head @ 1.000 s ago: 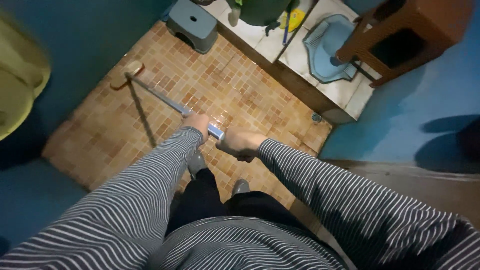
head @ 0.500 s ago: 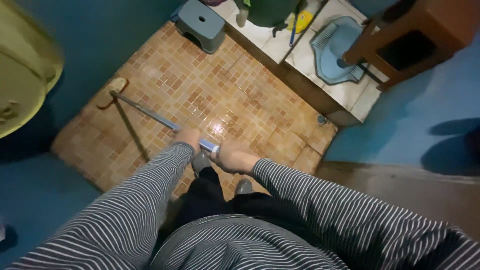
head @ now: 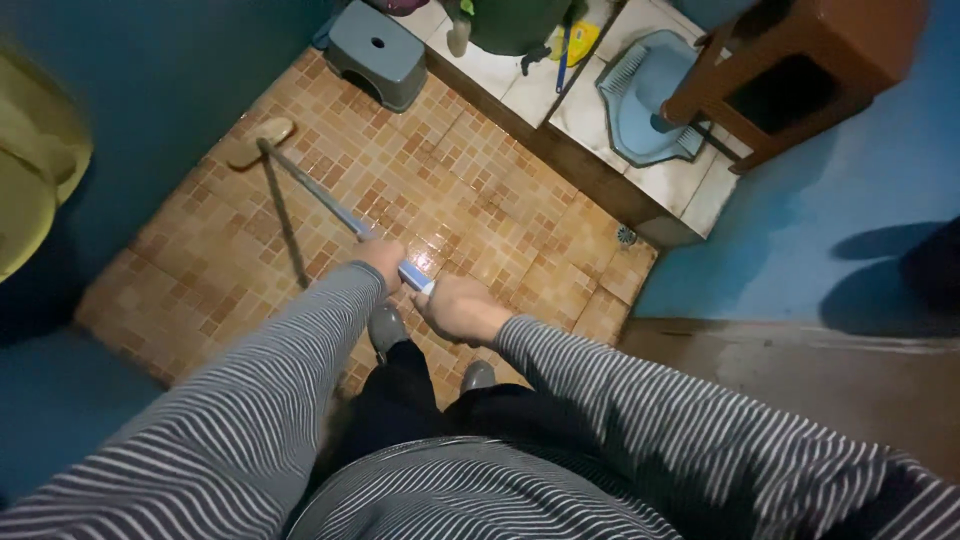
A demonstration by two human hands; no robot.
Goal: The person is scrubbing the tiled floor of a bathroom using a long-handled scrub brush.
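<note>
I hold a long-handled floor brush with both hands. My left hand [head: 382,256] grips the grey handle [head: 310,187] lower down. My right hand [head: 458,309] is closed around the handle's blue-and-white upper end [head: 416,279]. The tan brush head [head: 259,141] rests on the wet orange mosaic floor [head: 480,230] at the upper left, close to the dark blue wall. My striped sleeves and grey shoes [head: 386,327] show below the hands.
A grey plastic stool [head: 378,54] stands at the floor's far edge. Behind it is a raised white-tiled platform [head: 668,180] with a blue squat toilet [head: 645,100], a dark bucket and a brown wooden stool [head: 800,80]. A floor drain [head: 626,236] sits near the step. A yellow-green container [head: 35,170] is at left.
The brush head has slid across the tiles, first toward the left wall and lower, then back up and right toward the grey stool. Both hands stayed closed on the handle.
</note>
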